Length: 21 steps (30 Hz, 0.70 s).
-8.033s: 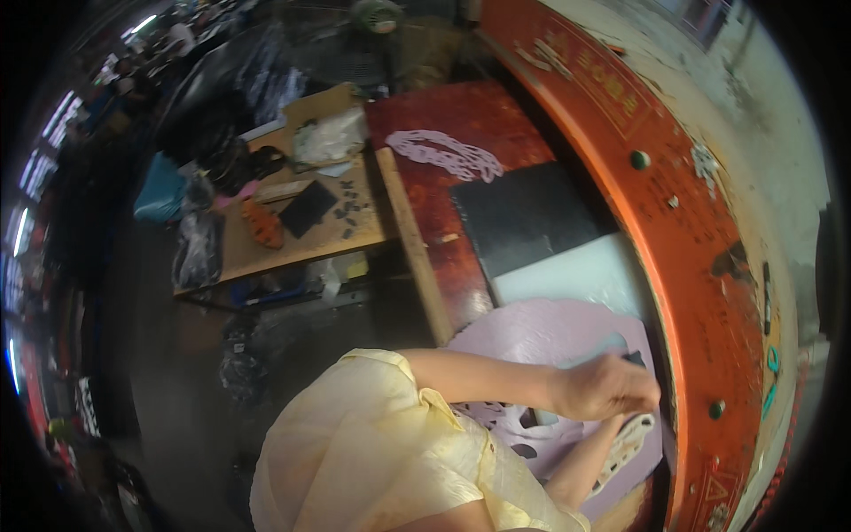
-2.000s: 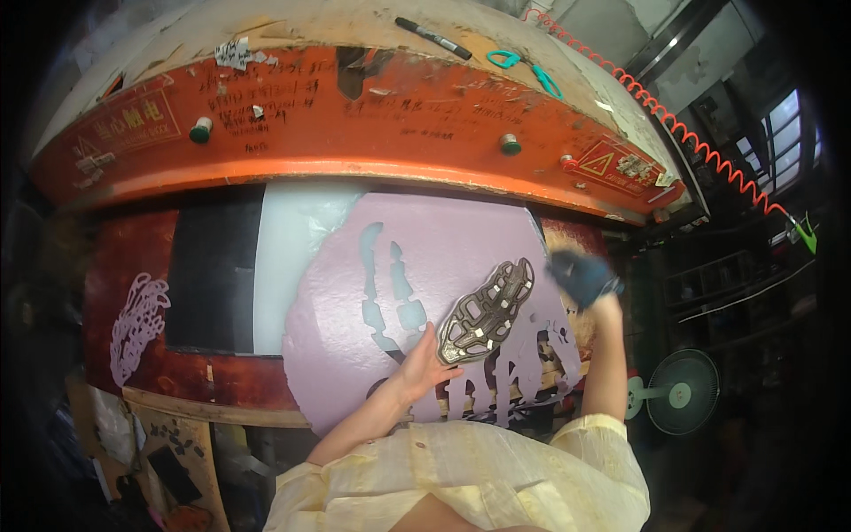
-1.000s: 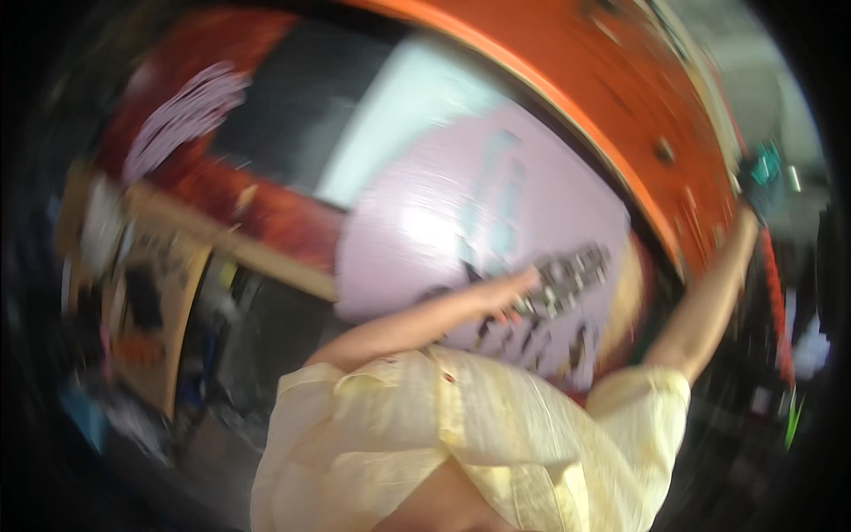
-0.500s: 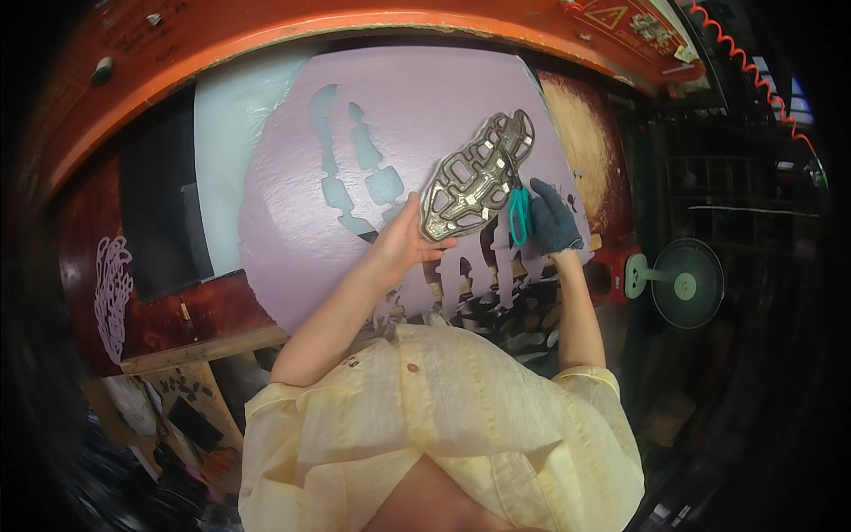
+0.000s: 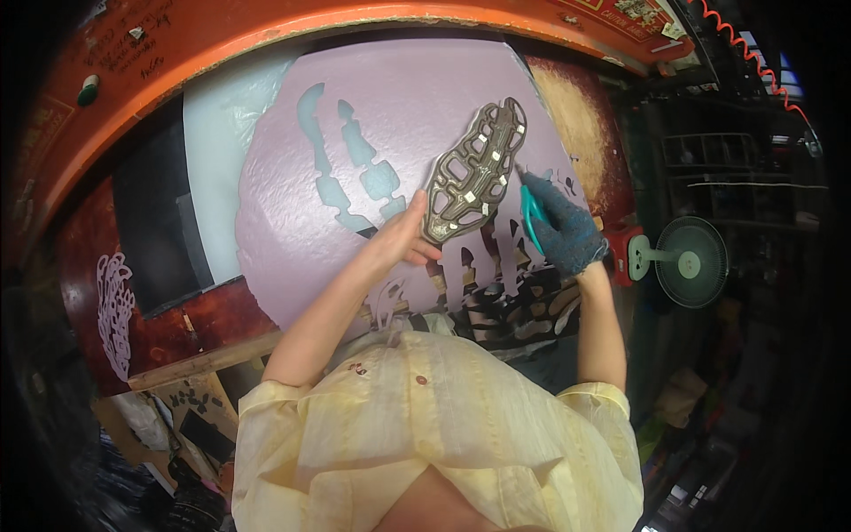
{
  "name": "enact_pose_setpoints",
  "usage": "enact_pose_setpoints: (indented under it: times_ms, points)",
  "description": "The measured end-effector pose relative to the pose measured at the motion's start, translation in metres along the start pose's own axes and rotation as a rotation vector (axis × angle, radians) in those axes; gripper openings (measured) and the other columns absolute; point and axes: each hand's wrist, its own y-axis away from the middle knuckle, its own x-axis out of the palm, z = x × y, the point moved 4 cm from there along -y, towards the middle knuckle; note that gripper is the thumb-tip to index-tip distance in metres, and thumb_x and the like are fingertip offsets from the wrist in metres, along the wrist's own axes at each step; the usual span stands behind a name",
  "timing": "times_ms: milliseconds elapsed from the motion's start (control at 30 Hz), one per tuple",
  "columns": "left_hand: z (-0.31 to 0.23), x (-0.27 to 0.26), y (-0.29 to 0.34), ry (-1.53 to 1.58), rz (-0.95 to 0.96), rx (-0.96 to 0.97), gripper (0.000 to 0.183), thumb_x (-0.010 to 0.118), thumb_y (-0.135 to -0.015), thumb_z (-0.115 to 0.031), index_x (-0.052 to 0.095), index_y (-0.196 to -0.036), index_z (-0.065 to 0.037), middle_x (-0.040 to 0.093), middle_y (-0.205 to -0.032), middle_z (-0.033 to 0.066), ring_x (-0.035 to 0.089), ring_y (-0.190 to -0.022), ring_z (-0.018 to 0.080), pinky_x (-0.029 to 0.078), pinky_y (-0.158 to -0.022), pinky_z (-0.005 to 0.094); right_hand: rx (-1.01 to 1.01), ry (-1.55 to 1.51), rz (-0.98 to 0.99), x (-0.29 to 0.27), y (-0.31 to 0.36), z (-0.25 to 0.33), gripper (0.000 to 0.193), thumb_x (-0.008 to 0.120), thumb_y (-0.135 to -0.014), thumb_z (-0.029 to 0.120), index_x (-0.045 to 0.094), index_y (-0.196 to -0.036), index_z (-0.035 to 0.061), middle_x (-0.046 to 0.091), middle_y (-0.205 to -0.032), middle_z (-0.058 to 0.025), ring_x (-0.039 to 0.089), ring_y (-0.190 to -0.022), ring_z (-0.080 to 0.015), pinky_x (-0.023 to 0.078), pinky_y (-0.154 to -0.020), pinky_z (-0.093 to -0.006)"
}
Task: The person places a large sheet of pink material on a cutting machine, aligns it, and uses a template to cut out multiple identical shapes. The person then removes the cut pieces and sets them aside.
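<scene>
A lilac foam sheet (image 5: 355,115) lies on the work table, with long shapes cut out of it. My left hand (image 5: 401,238) holds the lower end of a brown openwork cutting template (image 5: 474,170) and tilts it over the sheet. My right hand (image 5: 563,229) wears a dark knit glove and grips a small teal-handled tool (image 5: 530,215) just right of the template, its tip close to the template's edge. Several narrow cut slots show in the sheet below the template.
An orange machine frame (image 5: 292,18) curves along the far side. A black sheet (image 5: 155,222) lies left of the foam. A lilac cutout piece (image 5: 115,301) rests on the dark red table edge. A green fan (image 5: 693,262) stands at the right.
The view has swung back and steadied over the sheet. My gloved right hand came down from the orange frame with the teal tool to beside the template. The left hand still holds the template.
</scene>
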Motion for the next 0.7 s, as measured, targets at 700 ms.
enact_pose_setpoints:
  times_ms: [700]
  points:
    - [0.012,-0.007,0.001,0.169,-0.025,0.177,0.078,0.014,-0.093,-0.066,0.054,-0.125,-0.007,0.068,-0.100,0.0122,0.066,-0.088,0.0208,0.050,-0.076,0.0310,-0.146,0.238,0.342,-0.004,-0.012,0.082,0.037,0.058,-0.083,0.024,0.062,-0.118,0.0135,0.067,-0.093,-0.0159,0.066,-0.082,-0.0291,0.052,-0.075,-0.0367]
